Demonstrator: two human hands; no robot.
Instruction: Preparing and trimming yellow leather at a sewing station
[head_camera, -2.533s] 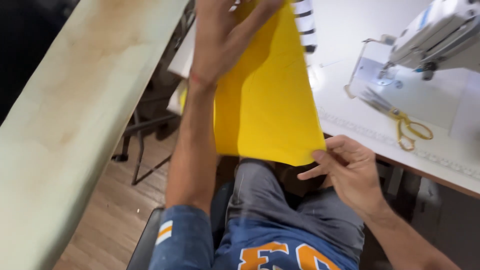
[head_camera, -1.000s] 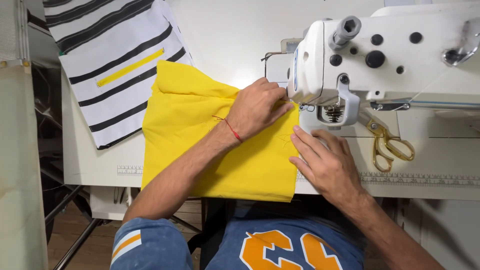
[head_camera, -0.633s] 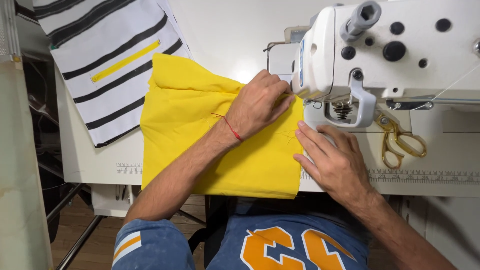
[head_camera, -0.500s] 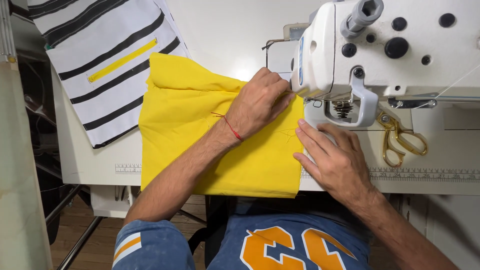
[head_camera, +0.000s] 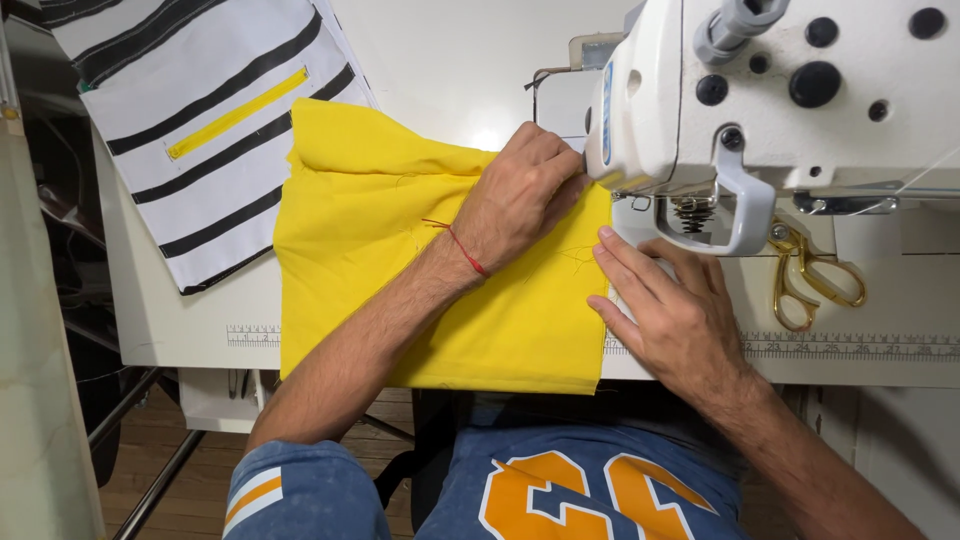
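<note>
Found yellow fabric (head_camera: 420, 270) thin, limp; pressed flat under both open hands, left (head_camera: 520, 195) and right (head_camera: 670, 310), nothing gripped.

You're sitting at a white work table (head_camera: 180, 330) with a printed ruler strip (head_camera: 250, 335) along its front edge, bright light glaring off the top. Below it, brown wooden floorboards (head_camera: 170, 470) show, crossed by the table's dark metal legs (head_camera: 160, 480). At your far left runs a pale greenish board (head_camera: 40, 400).
</note>
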